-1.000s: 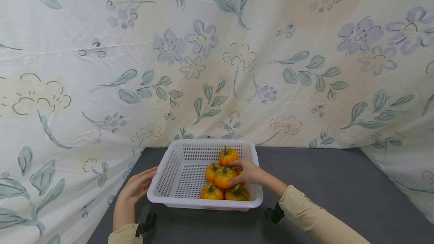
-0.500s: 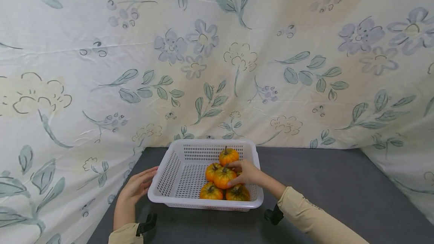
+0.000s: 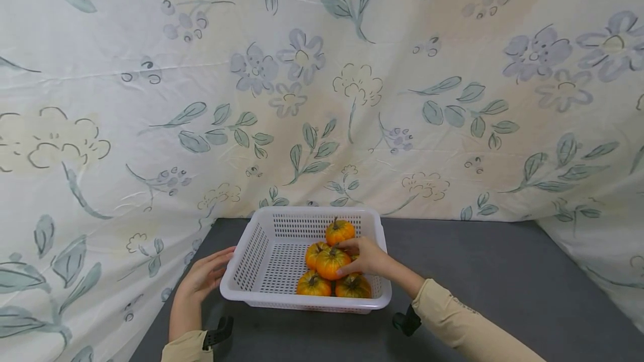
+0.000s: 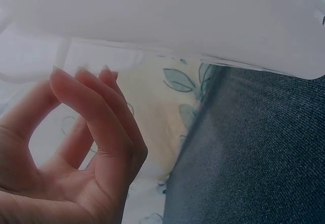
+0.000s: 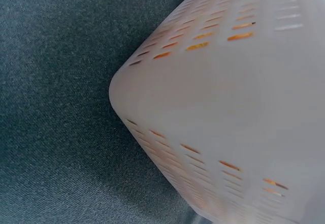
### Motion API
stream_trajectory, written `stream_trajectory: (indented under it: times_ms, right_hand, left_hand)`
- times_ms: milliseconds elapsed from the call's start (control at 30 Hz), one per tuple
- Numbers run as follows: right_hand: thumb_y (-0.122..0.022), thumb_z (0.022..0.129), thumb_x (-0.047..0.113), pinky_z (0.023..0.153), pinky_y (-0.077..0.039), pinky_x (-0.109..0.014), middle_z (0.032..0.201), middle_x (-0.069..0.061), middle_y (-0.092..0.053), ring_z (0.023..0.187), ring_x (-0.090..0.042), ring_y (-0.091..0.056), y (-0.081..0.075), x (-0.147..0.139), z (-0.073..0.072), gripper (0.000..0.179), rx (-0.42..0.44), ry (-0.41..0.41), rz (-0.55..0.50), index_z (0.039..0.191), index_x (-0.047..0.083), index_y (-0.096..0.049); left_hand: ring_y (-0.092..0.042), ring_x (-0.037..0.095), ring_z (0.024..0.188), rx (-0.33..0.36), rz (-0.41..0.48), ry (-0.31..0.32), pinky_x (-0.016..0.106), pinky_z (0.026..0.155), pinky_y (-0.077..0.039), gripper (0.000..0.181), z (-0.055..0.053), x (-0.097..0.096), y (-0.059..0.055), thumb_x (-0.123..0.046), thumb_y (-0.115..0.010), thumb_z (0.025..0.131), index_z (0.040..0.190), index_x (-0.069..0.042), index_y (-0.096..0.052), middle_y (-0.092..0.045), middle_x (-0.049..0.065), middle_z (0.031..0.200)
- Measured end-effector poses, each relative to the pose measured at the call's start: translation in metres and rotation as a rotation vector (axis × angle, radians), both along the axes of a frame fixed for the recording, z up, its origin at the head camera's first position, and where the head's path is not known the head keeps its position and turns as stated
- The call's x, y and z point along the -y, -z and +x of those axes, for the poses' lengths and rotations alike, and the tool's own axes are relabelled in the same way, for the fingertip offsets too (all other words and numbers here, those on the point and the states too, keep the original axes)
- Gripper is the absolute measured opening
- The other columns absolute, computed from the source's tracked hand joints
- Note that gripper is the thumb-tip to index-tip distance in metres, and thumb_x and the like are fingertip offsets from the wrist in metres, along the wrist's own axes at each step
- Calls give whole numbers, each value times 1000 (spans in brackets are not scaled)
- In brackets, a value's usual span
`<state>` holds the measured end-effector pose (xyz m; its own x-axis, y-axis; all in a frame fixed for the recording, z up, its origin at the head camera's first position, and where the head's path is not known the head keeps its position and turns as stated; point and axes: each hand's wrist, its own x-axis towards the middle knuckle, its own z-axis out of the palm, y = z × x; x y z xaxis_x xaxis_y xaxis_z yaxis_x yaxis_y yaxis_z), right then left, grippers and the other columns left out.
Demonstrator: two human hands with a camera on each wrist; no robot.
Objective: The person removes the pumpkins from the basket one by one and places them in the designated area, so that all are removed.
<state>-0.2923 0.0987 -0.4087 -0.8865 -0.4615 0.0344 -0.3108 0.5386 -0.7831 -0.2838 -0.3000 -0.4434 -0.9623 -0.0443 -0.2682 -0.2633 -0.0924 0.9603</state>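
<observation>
Small orange pumpkins with green streaks fill the right part of a white perforated plastic basket (image 3: pixel 312 301). My right hand (image 3: pixel 369 257) reaches over the basket's right side and holds the uppermost pumpkin (image 3: pixel 329 264), thumb on its near side and fingers behind. That pumpkin sits on the others, among them a front left one (image 3: pixel 313 285), a front right one (image 3: pixel 354 286) and a back one (image 3: pixel 340 231). At the basket's left rim, my left hand (image 3: pixel 203 277) has its relaxed, bent fingers right against the edge. The left wrist view shows its fingertips (image 4: pixel 56 71) beside the basket wall.
The basket stands on a dark grey table (image 3: pixel 478 272), near its back edge. A floral cloth (image 3: pixel 322 99) hangs behind the table and along its sides. Orange shows through the basket's slots (image 5: pixel 198 46) in the right wrist view. Each wrist carries a black strap (image 3: pixel 217 335).
Both hands, the basket and the pumpkins keep practically the same places. The whole head view has shifted very slightly.
</observation>
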Motion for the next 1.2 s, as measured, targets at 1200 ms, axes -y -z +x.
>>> stream_trajectory:
  times_ms: [1200]
  right_hand:
    - [-82,79,28,104,-44,-49,141,-16,-55,132,-36,-51,-29,-24,0,69,62,122,-128,139,7,-54]
  left_hand:
    - [-63,10,100,-1,12,6,27,82,-54,44,-1,2,0,-23,-68,92,134,-15,-59,-68,-14,102]
